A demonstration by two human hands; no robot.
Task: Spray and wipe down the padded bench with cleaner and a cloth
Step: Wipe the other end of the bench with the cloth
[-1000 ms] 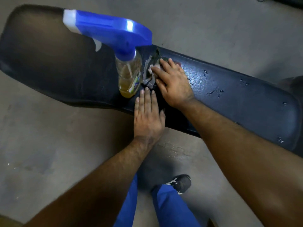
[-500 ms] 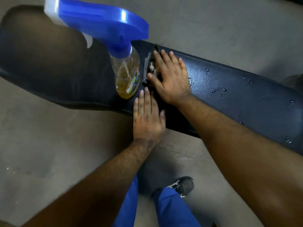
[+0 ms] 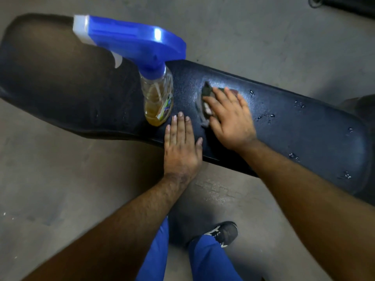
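Bare grey concrete floor (image 3: 60, 179), with a long black padded vinyl bench (image 3: 304, 128) running across it from upper left to right. A clear plastic spray bottle with a blue trigger head and yellowish cleaner inside (image 3: 158, 102) stands upright on the pad, near the front edge, just beside the left hand's fingertips.

Left hand (image 3: 181, 147) lies flat over the bench's near edge, fingers straight and together, bracing, holding nothing. Right hand (image 3: 229, 118) presses a small dark crumpled cloth (image 3: 206, 102) flat onto the pad, fingers spread and mostly straight; the cloth pokes out on the hand's left side. No clear pinch visible, more a palm press.

Droplets of cleaner (image 3: 265, 116) sit unwiped on the right part of the bench.

Risks, as I judge them:
- A wipe stroke towards the left could clip the bottle; it's tall, top-heavy, near the edge, so it likely tips to the floor.
- Cloth is held by pressure only; it may bunch or slip out on wet vinyl.
- The far-right droplets are easy to miss.
- The left palm could slide on the wet pad.
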